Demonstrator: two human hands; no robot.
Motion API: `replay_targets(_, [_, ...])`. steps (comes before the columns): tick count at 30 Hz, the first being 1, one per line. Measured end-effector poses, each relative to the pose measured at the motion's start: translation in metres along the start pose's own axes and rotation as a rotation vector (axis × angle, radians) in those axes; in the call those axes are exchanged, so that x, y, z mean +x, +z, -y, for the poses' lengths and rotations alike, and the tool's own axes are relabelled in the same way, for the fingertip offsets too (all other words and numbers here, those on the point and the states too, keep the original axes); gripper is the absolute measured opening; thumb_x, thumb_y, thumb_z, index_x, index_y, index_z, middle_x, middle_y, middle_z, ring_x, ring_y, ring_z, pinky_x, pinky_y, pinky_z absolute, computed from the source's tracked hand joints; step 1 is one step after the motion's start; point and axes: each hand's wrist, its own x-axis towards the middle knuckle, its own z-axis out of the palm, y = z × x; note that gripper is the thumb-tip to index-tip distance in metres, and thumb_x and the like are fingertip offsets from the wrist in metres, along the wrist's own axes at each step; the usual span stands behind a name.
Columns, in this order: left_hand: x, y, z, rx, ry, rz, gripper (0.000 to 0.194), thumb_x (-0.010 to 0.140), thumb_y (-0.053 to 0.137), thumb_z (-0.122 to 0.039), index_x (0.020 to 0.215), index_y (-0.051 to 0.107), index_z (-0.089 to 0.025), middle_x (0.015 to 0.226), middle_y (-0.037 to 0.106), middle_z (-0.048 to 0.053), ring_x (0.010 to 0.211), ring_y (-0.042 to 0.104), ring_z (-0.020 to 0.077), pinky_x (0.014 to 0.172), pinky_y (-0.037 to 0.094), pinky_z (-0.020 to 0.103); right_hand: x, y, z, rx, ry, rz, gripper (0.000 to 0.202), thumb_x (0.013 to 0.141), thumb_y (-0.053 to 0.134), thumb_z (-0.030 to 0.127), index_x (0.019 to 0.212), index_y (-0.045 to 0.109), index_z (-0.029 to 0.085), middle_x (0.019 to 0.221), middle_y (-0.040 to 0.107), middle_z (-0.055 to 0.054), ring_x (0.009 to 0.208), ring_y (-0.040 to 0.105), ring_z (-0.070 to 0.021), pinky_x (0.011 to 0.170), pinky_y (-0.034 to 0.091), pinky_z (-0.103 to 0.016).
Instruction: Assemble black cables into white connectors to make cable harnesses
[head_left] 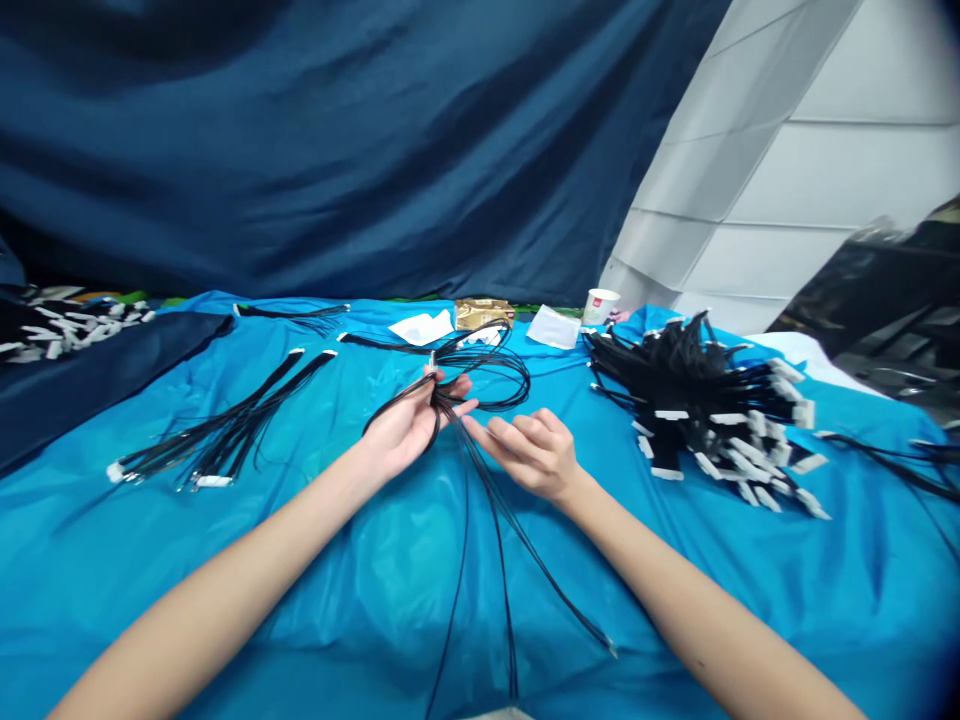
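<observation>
One cup [600,308] (upright) beyond right hand [534,452], behind cable pile [694,385].

Lighting is moderate and diffuse; its source cannot be told. Soft pale sheen marks the glossy bright-blue plastic sheet [330,590]. Above the sheet, the dark navy draped cloth [337,150] lies dim, with faint highlights along its folds. Right of the sheet, the background is smeared. Fine detail is soft; the far-right corners darken.
</observation>
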Motion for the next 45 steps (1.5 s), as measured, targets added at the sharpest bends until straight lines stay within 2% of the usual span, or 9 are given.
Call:
replay_targets(8, [-0.007,0.002,0.009,0.024,-0.058,0.041,0.024,0.084,0.041,-0.011,0.069,0.059,-0.012,0.072,0.063,0.004,0.084,0.063,0.0185,0.09,0.043,0.047,-0.004,0.008,0.005,0.107,-0.007,-0.112,0.008,0.071,0.066,0.013,0.067,0.062,0.02,0.067,0.061,0.004,0.062,0.043,-0.0085,0.049,0.028,-0.027])
replay_targets(12, [-0.006,0.001,0.009,0.01,-0.061,0.057,0.027,0.086,0.038,-0.012,0.07,0.059,-0.012,0.072,0.063,0.005,0.08,0.064,0.017,0.089,0.045,0.045,-0.001,0.004,0.004,0.158,0.06,-0.082,0.012,0.073,0.063,0.011,0.071,0.064,0.022,0.065,0.062,0.004,0.058,0.044,-0.0082,0.048,0.031,-0.026])
replay_targets(20, [-0.003,-0.003,0.01,0.062,-0.036,0.06,0.021,0.085,0.042,-0.015,0.072,0.058,-0.011,0.08,0.064,0.007,0.085,0.063,0.0193,0.088,0.045,0.047,0.015,-0.005,0.003,0.93,0.946,-0.143,0.01,0.077,0.06,0.016,0.082,0.067,0.022,0.087,0.067,-0.004,0.084,0.058,-0.0157,0.079,0.047,-0.034])
replay_targets(23, [-0.001,-0.004,0.011,0.064,0.01,0.029,0.018,0.084,0.043,-0.014,0.072,0.057,-0.012,0.078,0.063,0.005,0.085,0.063,0.0191,0.086,0.046,0.047,0.021,-0.008,-0.007,1.31,1.348,-0.337,0.01,0.079,0.057,0.025,0.081,0.067,0.022,0.08,0.064,-0.001,0.076,0.06,-0.0139,0.073,0.05,-0.034])
replay_targets(26, [0.0,-0.006,0.013,0.101,0.031,0.022,0.016,0.084,0.045,-0.015,0.073,0.056,-0.012,0.083,0.064,0.007,0.087,0.062,0.0198,0.085,0.047,0.047,0.023,-0.013,-0.018,1.362,1.493,-0.46,0.017,0.08,0.056,0.029,0.095,0.065,0.026,0.068,0.055,0.003,0.059,0.052,-0.0083,0.057,0.047,-0.026])
replay_targets(28, [-0.001,-0.006,0.013,0.14,0.038,0.034,0.016,0.084,0.046,-0.017,0.073,0.057,-0.012,0.087,0.065,0.01,0.088,0.062,0.0201,0.085,0.047,0.046,0.022,-0.016,-0.021,1.149,1.408,-0.45,0.023,0.081,0.055,0.026,0.102,0.063,0.029,0.067,0.051,0.003,0.053,0.046,-0.0061,0.048,0.04,-0.021])
replay_targets(32, [-0.006,-0.001,0.013,0.211,0.07,0.063,0.015,0.082,0.049,-0.021,0.074,0.058,-0.012,0.083,0.065,0.009,0.086,0.063,0.0197,0.083,0.049,0.041,0.02,-0.02,-0.012,0.625,0.909,-0.228,0.021,0.075,0.061,0.015,0.093,0.068,0.024,0.065,0.053,0.001,0.055,0.045,-0.0073,0.05,0.038,-0.021])
replay_targets(35, [-0.01,0.003,0.013,0.258,0.089,0.078,0.015,0.081,0.052,-0.023,0.074,0.06,-0.011,0.081,0.066,0.009,0.081,0.063,0.0188,0.082,0.049,0.04,0.019,-0.018,-0.002,0.485,0.643,-0.13,0.014,0.074,0.062,0.012,0.085,0.069,0.017,0.06,0.055,-0.001,0.054,0.046,-0.0092,0.05,0.038,-0.023])
replay_targets(45, [-0.01,-0.002,0.02,0.285,0.091,0.145,0.013,0.076,0.059,-0.025,0.075,0.06,-0.012,0.081,0.066,0.008,0.085,0.063,0.0198,0.083,0.048,0.04,0.014,-0.013,0.003,0.407,0.561,-0.082,0.01,0.075,0.061,0.011,0.084,0.065,0.014,0.06,0.058,-0.002,0.054,0.044,-0.01,0.052,0.037,-0.024])
